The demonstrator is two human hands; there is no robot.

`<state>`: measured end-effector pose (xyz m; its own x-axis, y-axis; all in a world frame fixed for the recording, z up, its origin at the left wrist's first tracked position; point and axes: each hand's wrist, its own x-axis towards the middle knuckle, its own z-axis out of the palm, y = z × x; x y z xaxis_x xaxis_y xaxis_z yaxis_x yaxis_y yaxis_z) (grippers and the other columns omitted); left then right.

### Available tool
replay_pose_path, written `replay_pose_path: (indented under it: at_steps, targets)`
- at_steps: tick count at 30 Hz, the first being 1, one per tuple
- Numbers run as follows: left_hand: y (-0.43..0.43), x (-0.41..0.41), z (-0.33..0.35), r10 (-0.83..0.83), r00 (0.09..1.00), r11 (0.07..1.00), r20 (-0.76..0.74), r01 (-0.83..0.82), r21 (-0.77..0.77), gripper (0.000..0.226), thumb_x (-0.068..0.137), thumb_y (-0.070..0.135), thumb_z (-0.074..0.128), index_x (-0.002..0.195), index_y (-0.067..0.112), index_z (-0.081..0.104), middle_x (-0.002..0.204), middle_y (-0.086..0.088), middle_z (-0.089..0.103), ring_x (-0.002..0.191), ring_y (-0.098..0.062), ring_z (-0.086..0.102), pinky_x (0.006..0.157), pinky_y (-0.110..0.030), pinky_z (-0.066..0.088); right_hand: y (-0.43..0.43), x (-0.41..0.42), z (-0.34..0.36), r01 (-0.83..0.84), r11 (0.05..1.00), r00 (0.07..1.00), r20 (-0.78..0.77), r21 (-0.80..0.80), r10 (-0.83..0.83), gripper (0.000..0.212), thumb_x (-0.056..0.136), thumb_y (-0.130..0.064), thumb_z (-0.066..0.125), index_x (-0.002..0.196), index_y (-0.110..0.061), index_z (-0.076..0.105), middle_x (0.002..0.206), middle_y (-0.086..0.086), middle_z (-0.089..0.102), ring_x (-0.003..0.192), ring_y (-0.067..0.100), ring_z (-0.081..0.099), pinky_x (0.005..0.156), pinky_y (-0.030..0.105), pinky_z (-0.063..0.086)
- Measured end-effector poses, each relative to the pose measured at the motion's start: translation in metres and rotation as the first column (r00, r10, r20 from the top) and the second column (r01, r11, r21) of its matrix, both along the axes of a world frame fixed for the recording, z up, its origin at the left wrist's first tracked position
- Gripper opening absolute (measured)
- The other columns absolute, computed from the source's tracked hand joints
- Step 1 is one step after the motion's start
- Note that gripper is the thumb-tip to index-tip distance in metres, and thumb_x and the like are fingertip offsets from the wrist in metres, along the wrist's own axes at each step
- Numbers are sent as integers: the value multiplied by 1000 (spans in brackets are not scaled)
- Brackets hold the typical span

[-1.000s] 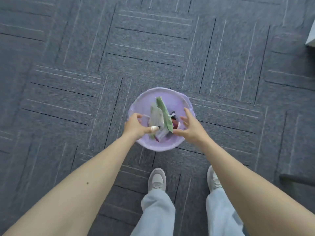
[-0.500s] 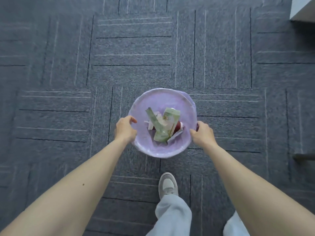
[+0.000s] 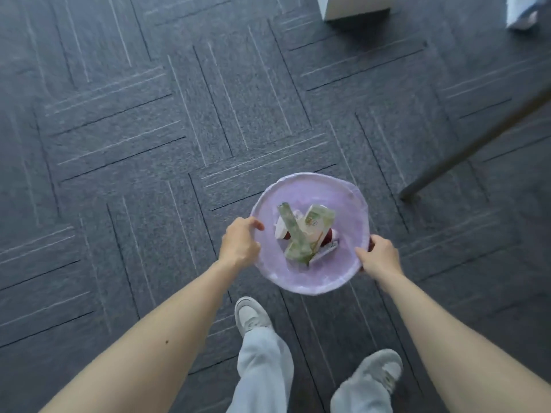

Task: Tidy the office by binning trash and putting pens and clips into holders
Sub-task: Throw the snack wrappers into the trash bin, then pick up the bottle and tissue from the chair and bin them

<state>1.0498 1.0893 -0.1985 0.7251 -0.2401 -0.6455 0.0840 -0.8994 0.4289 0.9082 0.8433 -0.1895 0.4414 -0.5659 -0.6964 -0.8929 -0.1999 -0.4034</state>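
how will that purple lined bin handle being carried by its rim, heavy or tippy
Probably light: the bin holds only a few wrappers and cartons, well below the rim. The thin purple liner looks floppy and may slip under the fingers. With the left hand and right hand gripping opposite sides, it should stay level, though the loose trash could shift.

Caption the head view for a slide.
Both hands, left hand and right hand, grip the rim of a purple-lined bin holding wrappers above grey carpet.
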Motion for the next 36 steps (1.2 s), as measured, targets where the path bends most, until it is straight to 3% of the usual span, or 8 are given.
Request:
replay_pose_path:
  at_steps: [6, 11, 15, 21, 25, 28, 32, 36]
  targets:
    - [-103, -67, -18, -162, 987, 987, 10, 163, -18, 45, 81, -4, 56, 114, 25, 64, 124, -4, 55, 112, -27, 57, 89, -37, 51, -79, -112, -10, 165, 986, 986, -10, 26, -165, 15, 85, -16, 61, 79, -2, 62, 76, 13, 66, 72, 30, 58, 58, 33, 40]
    - [-140, -114, -40, -306, 952, 951, -34, 307, 40, 48, 82, -4, 57, 123, 21, 60, 126, -7, 55, 107, -25, 58, 77, -29, 45, -103, -181, -35, 210, 972, 978, -22, 103, -208, 15, 86, -18, 59, 77, -6, 57, 76, 11, 63, 68, 26, 52, 54, 31, 36]
    - [-146, -139, -49, -332, 937, 938, -107, 340, 70, 53, 82, -1, 58, 131, 19, 55, 129, -9, 57, 105, -26, 60, 76, -28, 45, -108, -218, -57, 212, 956, 977, -19, 203, -213, 12, 84, -29, 57, 91, -20, 63, 93, 8, 71, 84, 30, 64, 72, 44, 55]
    - [-156, -151, -33, -390, 899, 895, -201, 421, 147, 58, 86, 16, 63, 141, 21, 45, 135, -13, 54, 110, -28, 58, 84, -32, 48, -110, -236, -46, 192, 919, 979, -10, 343, -201, 29, 88, -22, 55, 117, -25, 58, 123, 4, 64, 112, 26, 59, 95, 51, 52]
    - [-191, -163, 24, -474, 879, 863, -61, 477, 169, 43, 87, 15, 61, 130, 21, 55, 131, -10, 53, 105, -28, 60, 87, -39, 53, -128, -229, 17, 156, 943, 982, 59, 293, -181, 43, 96, -24, 55, 138, -20, 48, 139, 4, 55, 127, 27, 51, 102, 43, 43]
    - [-250, -169, 95, -544, 837, 838, 68, 537, 94, 29, 88, 17, 60, 117, 21, 62, 123, -6, 58, 106, -26, 59, 87, -37, 50, -169, -222, 89, 133, 969, 970, 174, 208, -171, 50, 97, -26, 55, 146, -18, 43, 136, 4, 58, 125, 24, 53, 100, 34, 40]
    - [-361, -184, 225, -571, 793, 802, 211, 594, -59, 20, 85, 13, 57, 99, 19, 70, 101, -4, 71, 95, -25, 66, 84, -36, 53, -252, -226, 220, 183, 983, 919, 350, 31, -182, 24, 95, -24, 58, 118, -19, 65, 101, 0, 71, 96, 18, 66, 85, 29, 48]
    - [-465, -207, 366, -628, 656, 681, 419, 724, -113, 16, 90, 26, 61, 95, 16, 72, 92, -7, 74, 86, -29, 67, 80, -39, 55, -332, -247, 362, 235, 961, 870, 472, -149, -139, 10, 93, -23, 62, 88, -19, 70, 72, -7, 64, 75, 16, 63, 67, 23, 43]
